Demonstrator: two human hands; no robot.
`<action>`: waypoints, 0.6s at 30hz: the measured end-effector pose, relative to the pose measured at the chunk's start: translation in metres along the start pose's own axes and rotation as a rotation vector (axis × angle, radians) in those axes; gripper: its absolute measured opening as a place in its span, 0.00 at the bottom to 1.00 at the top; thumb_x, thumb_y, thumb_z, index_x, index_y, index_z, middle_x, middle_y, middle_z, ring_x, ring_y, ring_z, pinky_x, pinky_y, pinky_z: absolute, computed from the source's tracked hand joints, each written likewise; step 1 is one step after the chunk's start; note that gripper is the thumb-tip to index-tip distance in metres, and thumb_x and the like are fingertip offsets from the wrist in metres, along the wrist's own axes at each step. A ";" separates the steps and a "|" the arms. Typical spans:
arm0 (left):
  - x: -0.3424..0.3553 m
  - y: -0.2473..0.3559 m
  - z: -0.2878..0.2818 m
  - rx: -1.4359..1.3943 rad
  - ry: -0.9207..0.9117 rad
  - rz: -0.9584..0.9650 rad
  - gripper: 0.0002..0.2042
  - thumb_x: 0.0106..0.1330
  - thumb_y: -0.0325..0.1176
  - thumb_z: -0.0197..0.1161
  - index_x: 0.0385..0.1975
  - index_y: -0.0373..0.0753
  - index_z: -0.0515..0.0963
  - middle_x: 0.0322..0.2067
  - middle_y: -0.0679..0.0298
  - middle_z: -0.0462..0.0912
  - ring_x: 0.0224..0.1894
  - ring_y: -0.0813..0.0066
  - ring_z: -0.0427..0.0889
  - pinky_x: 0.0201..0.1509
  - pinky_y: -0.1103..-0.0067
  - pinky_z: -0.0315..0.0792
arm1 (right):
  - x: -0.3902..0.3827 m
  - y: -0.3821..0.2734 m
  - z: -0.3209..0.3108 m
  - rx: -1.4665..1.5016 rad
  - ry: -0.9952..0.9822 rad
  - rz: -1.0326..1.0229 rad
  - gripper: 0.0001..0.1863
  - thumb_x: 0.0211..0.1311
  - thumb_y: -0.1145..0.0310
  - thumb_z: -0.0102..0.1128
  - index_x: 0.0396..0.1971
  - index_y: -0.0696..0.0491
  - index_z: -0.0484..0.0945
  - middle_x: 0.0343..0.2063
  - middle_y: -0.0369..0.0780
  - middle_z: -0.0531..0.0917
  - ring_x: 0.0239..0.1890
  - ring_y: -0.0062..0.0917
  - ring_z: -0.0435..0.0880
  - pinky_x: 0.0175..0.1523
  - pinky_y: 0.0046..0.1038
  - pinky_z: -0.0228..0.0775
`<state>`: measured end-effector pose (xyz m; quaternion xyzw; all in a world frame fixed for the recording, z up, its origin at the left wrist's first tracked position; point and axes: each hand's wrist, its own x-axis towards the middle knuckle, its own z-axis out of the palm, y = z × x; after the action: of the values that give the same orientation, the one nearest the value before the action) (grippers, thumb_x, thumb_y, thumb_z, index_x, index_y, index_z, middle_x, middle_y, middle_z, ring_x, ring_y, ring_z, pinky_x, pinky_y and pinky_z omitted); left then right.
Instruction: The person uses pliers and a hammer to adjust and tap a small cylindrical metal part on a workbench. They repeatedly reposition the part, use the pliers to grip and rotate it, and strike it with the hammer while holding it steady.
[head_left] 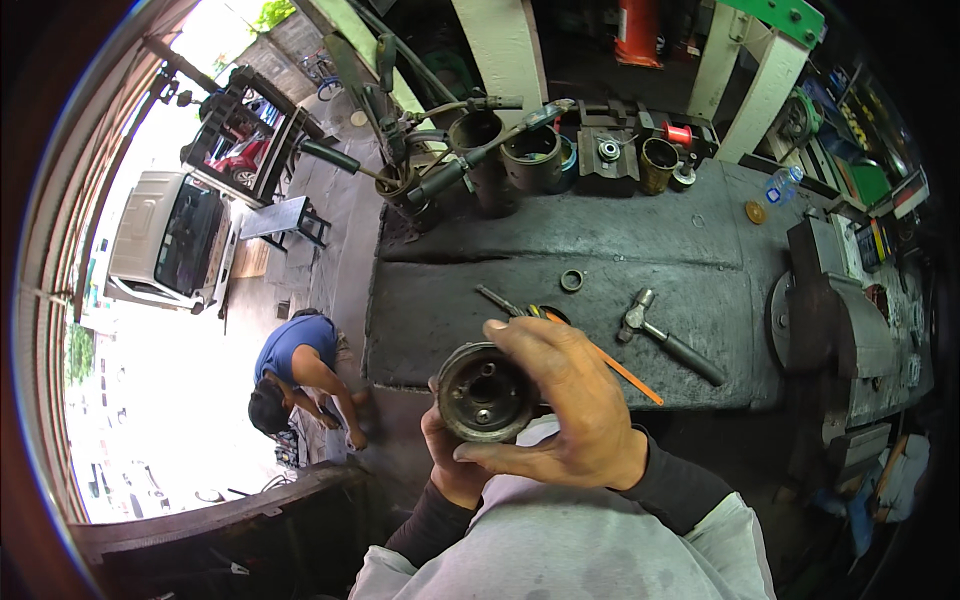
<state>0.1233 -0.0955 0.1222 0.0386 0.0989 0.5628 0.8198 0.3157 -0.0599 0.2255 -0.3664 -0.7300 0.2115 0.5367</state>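
Note:
Both of my hands hold a round, dark metal housing (487, 392), its hollow face with a central hole and smaller holes turned up toward me. My right hand (570, 400) wraps its right side, fingers along the top rim and thumb along the lower edge. From the lower left, my left hand (455, 455) grips it, mostly hidden behind the part. Just past my right fingers on the dark workbench (480, 325) lie a metal rod-like tool (497, 300) and an orange strip (630, 375), partly covered by my hand. A ball-peen hammer (672, 335) rests to the right, and a small metal ring (571, 281) farther back.
Metal canisters (532, 165) with tools line the bench's far edge. At right stand a dark machine (840, 320) and a plastic bottle (783, 185). A person in a blue shirt (300, 350) crouches on the left; beyond are a low bench (280, 217) and a white truck (165, 240).

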 end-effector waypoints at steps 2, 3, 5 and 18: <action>-0.001 -0.002 0.005 0.101 -0.065 0.017 0.32 0.77 0.53 0.59 0.73 0.39 0.72 0.69 0.52 0.79 0.68 0.53 0.81 0.75 0.55 0.75 | 0.000 0.004 -0.003 0.021 0.002 0.012 0.53 0.46 0.51 0.90 0.70 0.61 0.75 0.59 0.52 0.82 0.59 0.49 0.84 0.65 0.43 0.76; -0.002 -0.004 0.007 0.052 -0.074 -0.011 0.31 0.79 0.53 0.59 0.73 0.38 0.73 0.69 0.52 0.79 0.67 0.53 0.82 0.74 0.55 0.76 | -0.001 0.005 -0.005 0.025 -0.006 0.019 0.54 0.43 0.52 0.92 0.69 0.61 0.75 0.59 0.52 0.83 0.60 0.47 0.85 0.65 0.43 0.77; 0.000 -0.003 0.009 -0.024 -0.081 -0.106 0.30 0.81 0.53 0.59 0.72 0.38 0.74 0.68 0.52 0.80 0.67 0.54 0.82 0.73 0.55 0.77 | -0.003 0.008 -0.007 0.044 -0.008 0.053 0.57 0.36 0.54 0.97 0.68 0.62 0.75 0.59 0.52 0.84 0.60 0.45 0.86 0.65 0.42 0.79; -0.014 -0.001 0.000 -0.005 -0.051 -0.161 0.32 0.76 0.53 0.64 0.72 0.37 0.74 0.67 0.51 0.81 0.67 0.54 0.82 0.73 0.56 0.77 | -0.014 0.011 -0.006 0.119 -0.045 0.107 0.56 0.36 0.54 0.96 0.67 0.62 0.75 0.56 0.50 0.85 0.58 0.42 0.88 0.64 0.40 0.80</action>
<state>0.1192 -0.1093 0.1241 0.0427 0.0792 0.4940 0.8648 0.3265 -0.0643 0.2111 -0.3677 -0.7075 0.2911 0.5286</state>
